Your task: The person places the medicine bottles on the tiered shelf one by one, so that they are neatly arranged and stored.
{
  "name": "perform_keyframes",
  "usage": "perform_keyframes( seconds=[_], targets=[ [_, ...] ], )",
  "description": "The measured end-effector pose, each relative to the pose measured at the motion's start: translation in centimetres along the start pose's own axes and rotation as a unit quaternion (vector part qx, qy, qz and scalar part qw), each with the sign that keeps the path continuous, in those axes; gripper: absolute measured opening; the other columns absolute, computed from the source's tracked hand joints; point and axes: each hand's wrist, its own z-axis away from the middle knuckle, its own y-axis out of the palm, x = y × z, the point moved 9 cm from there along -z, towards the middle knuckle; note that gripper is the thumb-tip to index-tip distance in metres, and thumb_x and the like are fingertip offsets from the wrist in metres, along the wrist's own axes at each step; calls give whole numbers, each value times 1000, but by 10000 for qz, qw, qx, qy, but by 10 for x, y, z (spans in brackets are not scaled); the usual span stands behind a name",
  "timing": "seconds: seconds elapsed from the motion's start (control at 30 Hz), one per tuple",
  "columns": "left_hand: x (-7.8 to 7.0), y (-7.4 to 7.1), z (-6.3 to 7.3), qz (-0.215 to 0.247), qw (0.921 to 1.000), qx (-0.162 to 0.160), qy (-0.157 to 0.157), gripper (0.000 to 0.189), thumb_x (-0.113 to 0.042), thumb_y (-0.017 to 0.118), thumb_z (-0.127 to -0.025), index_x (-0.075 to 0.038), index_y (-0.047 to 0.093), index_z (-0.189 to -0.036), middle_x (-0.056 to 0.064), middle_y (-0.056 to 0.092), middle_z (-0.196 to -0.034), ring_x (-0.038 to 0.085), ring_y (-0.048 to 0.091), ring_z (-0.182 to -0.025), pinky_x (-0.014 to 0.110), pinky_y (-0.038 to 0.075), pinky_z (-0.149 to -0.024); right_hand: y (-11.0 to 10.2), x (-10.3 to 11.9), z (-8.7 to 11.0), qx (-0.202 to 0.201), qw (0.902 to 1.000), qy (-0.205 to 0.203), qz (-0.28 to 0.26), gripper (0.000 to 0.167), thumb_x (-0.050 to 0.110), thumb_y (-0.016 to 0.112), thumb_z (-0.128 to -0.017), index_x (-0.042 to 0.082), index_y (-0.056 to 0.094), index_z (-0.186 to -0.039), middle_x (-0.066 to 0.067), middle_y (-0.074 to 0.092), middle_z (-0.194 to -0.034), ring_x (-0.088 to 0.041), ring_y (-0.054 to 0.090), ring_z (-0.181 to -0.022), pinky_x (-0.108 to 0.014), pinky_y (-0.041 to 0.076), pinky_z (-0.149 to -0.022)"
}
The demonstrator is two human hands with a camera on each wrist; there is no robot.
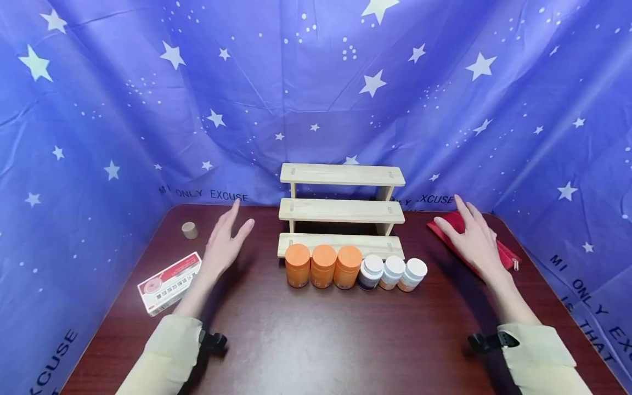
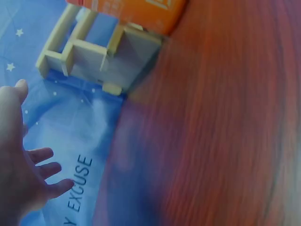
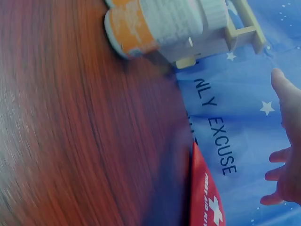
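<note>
My left hand hovers over the left side of the table, fingers spread, holding nothing. Close to its forearm lies a red and white medicine box. Over the right side my right hand is also spread and holds nothing; beneath it is a red first aid pouch. Between the hands stands a three-tier wooden rack. Along its front runs a row of upright bottles: orange jars, then a dark bottle with a white cap and white bottles with orange label parts.
A small beige cylinder stands at the table's back left. The dark red wooden table is bordered at the back and sides by a blue star-printed cloth. Each wrist wears a black strap with a camera.
</note>
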Motion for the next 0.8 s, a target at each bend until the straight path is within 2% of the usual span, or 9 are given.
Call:
perform_keyframes(
  seconds=[0.13,0.27,0.33,0.43,0.5,0.57,0.6,0.7,0.8],
  targets=[
    [-8,9,-3,707,9975,-11,-16,71,-58,47,-105,-37,16,-165,16,34,-167,37,34,-153,59,28,-126,0,4,6,-94,9985,-162,-516,82,57,54,-101,29,14,-167,-26,21,-169,-53,22,-153,-82,17,-115],
    [-12,20,-3,1433,9894,152,-171,70,-57,47,-105,-39,15,-165,15,37,-166,36,38,-152,59,33,-124,-1,7,11,-227,9950,-288,-931,77,48,56,-103,25,18,-167,-25,27,-168,-51,28,-151,-75,27,-116],
    [-15,28,-4,1918,9806,276,-295,69,-55,48,-105,-41,15,-164,15,37,-166,35,40,-151,58,39,-121,1,6,15,-267,9920,-198,-1219,75,46,56,-103,27,20,-166,-24,31,-167,-49,31,-150,-74,30,-115],
    [-21,40,-3,2659,9614,509,-488,68,-51,49,-106,-43,14,-164,14,36,-166,32,44,-149,56,49,-112,6,3,21,-242,9863,37,-1630,70,46,55,-104,35,22,-165,-21,35,-165,-45,34,-150,-70,33,-115],
    [-26,48,-2,3020,9493,661,-581,68,-48,50,-107,-44,13,-163,14,35,-166,32,44,-149,57,48,-114,10,4,25,-169,9820,93,-1878,68,44,55,-105,39,22,-164,-20,38,-164,-41,35,-151,-64,34,-119],
    [-31,55,-1,3236,9407,812,-613,68,-46,49,-107,-45,11,-163,15,34,-166,34,43,-149,58,46,-115,15,7,28,-55,9788,54,-2049,67,42,54,-106,41,21,-164,-19,40,-163,-39,38,-150,-44,39,-123],
    [-34,58,-1,3306,9376,883,-612,69,-46,50,-107,-45,10,-163,16,34,-166,35,43,-149,58,45,-116,17,9,29,18,9771,-5,-2128,66,41,54,-106,41,21,-163,-19,40,-163,-33,40,-150,-31,40,-122],
    [-37,63,-3,3248,9391,973,-565,69,-47,51,-107,-46,11,-163,16,39,-162,38,47,-146,58,46,-116,22,18,30,231,9670,-294,-2518,64,35,52,-108,37,22,-164,-23,41,-160,-13,49,-143,-5,40,-105],
    [-36,65,-5,3012,9477,940,-485,67,-51,52,-105,-46,17,-162,16,47,-156,38,54,-139,55,51,-111,28,25,31,488,9519,-542,-2975,62,29,51,-109,33,24,-165,-27,40,-158,7,51,-129,-1,44,-96]
  ],
)
